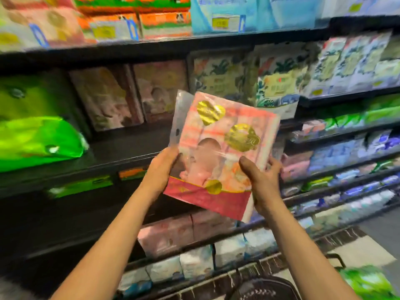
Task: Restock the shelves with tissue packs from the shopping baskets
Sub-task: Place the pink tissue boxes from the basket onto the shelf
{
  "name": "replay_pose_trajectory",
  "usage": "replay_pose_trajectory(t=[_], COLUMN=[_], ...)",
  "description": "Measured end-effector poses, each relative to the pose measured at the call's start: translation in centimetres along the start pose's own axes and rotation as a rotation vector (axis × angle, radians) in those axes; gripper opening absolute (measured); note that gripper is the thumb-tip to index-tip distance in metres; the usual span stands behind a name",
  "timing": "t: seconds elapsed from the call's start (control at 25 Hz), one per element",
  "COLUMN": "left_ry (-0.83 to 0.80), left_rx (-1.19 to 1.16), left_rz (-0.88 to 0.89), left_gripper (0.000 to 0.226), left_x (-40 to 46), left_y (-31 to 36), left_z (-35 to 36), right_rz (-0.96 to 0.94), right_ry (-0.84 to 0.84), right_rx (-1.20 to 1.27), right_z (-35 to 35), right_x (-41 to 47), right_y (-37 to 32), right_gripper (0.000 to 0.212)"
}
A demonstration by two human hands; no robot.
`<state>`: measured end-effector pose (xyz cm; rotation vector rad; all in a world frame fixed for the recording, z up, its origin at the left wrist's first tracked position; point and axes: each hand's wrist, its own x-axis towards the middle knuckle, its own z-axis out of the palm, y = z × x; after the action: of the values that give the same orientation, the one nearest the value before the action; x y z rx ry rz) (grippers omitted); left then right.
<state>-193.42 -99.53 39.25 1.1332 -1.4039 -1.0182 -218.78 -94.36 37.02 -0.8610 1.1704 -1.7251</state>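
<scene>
A pink tissue pack with gold heart stickers and a red lower band is held up in front of the dark shelves. My left hand grips its lower left edge. My right hand grips its lower right side, thumb across the front. Two similar pink packs stand at the back of the middle shelf, behind and left of the held pack. A dark shopping basket sits low at the bottom, between my arms.
A bright green pack lies on the middle shelf at left. Leaf-print packs stand to the right of the pink ones. More pink and white packs fill the lower shelves. Another green pack sits at bottom right.
</scene>
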Motion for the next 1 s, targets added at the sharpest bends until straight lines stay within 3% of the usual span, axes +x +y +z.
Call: replay_pose_trajectory(t=[0.16,0.36,0.48,0.64,0.76,0.88,1.0], left_ry=[0.016,0.147,0.192,0.279,0.321,0.252,0.276], left_rx=[0.110,0.178,0.173,0.228,0.327,0.405,0.452], left_rz=[0.078,0.004,0.031,0.059,0.022,-0.020,0.031], left_gripper=[0.028,0.058,0.054,0.039,0.032,0.064,0.067], left_x=[2.8,9.3,12.2,17.6,21.1,23.0,25.3], left_y=[0.8,1.1,1.4,0.6,-1.2,-2.1,-2.4], left_z=[-5.3,-11.0,-12.9,-15.4,-16.3,-15.5,-14.5], right_rz=[-0.038,-0.121,-0.164,-0.252,-0.258,-0.258,-0.205], right_ry=[-0.166,-0.297,-0.338,-0.223,-0.168,-0.070,-0.028], right_rx=[-0.080,-0.199,-0.371,-0.734,-0.817,-0.873,-0.969], right_z=[7.9,17.1,21.4,26.1,27.7,28.2,28.6], right_x=[3.9,9.7,12.9,17.1,19.4,21.6,22.6], right_y=[-1.4,-2.4,-2.0,-1.3,0.2,2.3,2.3], right_gripper=[0.076,0.052,0.066,0.090,0.058,0.028,0.002])
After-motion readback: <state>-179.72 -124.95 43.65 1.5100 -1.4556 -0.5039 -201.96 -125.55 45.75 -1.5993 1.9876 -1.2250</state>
